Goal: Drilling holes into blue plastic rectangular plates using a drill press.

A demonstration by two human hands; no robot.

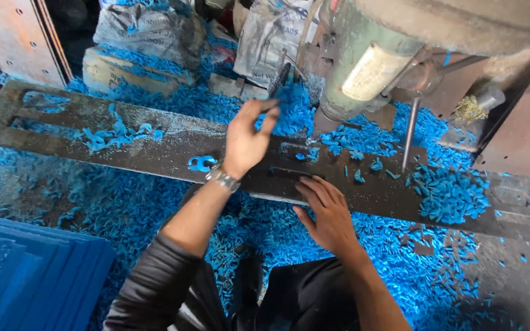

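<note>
My left hand [246, 140], with a metal wristwatch [222, 178] on it, is lifted over a long dark steel plate [154, 153] that has slots cut in it. Its fingertips reach into a heap of blue plastic scraps [292, 110] at the foot of a green machine column [369, 67]. Whether the fingers pinch a scrap is unclear. My right hand [326, 214] lies flat on the plate's near edge, fingers spread and holding nothing. A curled blue cut piece [202, 163] lies on the plate just left of my left wrist.
Blue shavings cover the floor and pile up on the plate at the right [449, 193]. A thin metal rod [409, 132] hangs down beside the column. Blue sheets [26, 270] are stacked at lower left. Sacks [148, 27] stand behind.
</note>
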